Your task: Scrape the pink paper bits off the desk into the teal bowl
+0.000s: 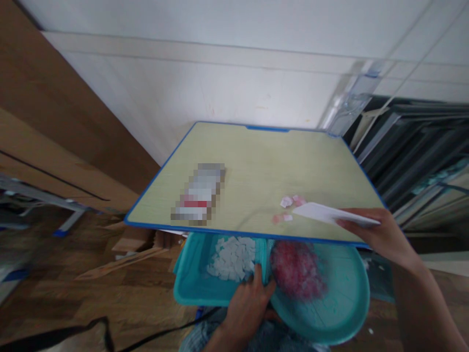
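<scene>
My right hand (377, 234) grips a thin white card-like sheet (330, 215) at its near right end, tilted low over the folding table's pale board (264, 171). Beside the sheet's far tip lie several small pink and white pieces (287, 201). Below the table's front edge, my left hand (249, 298) rests where a turquoise rectangular tub (200, 293) meets a turquoise round tray (344, 313). Its index finger and thumb are apart, with nothing visible between them. White flat chips (234, 259) fill part of the tub. A blurred heap of pink-red pieces (298, 271) lies in the tray.
A blurred-out, phone-shaped object (201, 193) lies on the board's left side. Behind the table is a white wall (256, 83). Large cardboard (73, 127) leans at left, and dark stacked panels (421, 142) stand at right. A black strap (73, 332) crosses the lower left.
</scene>
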### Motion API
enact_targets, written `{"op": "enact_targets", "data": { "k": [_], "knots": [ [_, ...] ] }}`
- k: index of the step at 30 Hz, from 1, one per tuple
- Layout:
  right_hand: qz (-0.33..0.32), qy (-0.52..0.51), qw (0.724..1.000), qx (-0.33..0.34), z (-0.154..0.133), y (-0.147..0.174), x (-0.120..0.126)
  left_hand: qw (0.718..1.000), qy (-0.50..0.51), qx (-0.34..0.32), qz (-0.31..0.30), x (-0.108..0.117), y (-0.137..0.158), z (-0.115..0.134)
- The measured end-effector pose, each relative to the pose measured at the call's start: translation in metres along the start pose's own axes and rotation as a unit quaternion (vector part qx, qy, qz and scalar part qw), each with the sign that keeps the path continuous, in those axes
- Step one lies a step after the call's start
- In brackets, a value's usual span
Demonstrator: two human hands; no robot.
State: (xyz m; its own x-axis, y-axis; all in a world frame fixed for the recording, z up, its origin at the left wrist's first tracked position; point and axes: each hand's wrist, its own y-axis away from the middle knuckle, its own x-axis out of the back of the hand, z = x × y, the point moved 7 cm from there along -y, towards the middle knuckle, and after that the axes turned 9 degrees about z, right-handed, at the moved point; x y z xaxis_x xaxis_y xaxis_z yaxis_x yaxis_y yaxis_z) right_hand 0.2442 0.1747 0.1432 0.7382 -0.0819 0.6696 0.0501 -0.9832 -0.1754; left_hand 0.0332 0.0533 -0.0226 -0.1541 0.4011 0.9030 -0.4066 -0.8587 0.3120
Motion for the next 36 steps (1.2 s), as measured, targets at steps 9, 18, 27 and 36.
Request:
{"op": "enact_targets", "data": {
  "k": [9, 18, 27, 36],
  "knots": [
    [-0.016, 0.012, 1.0, 0.007, 0.0, -0.003, -0.004, 1.0, -0.002, 0.005, -0.015, -0.001, 0.0, -0.001],
    [-0.026, 0.034, 0.998, 0.038, -0.001, -0.002, 0.0, 1.0, -0.001, 0.008, -0.008, 0.0, 0.001, -0.001],
    [-0.011, 0.053, 0.997, 0.045, 0.004, 0.001, 0.012, 1.0, 0.006, 0.002, -0.003, 0.001, 0.0, -0.001],
    [-0.046, 0.01, 0.997, 0.067, -0.015, -0.005, -0.018, 1.0, -0.004, 0.0, -0.002, 0.001, 0.0, 0.001]
  ]
}}
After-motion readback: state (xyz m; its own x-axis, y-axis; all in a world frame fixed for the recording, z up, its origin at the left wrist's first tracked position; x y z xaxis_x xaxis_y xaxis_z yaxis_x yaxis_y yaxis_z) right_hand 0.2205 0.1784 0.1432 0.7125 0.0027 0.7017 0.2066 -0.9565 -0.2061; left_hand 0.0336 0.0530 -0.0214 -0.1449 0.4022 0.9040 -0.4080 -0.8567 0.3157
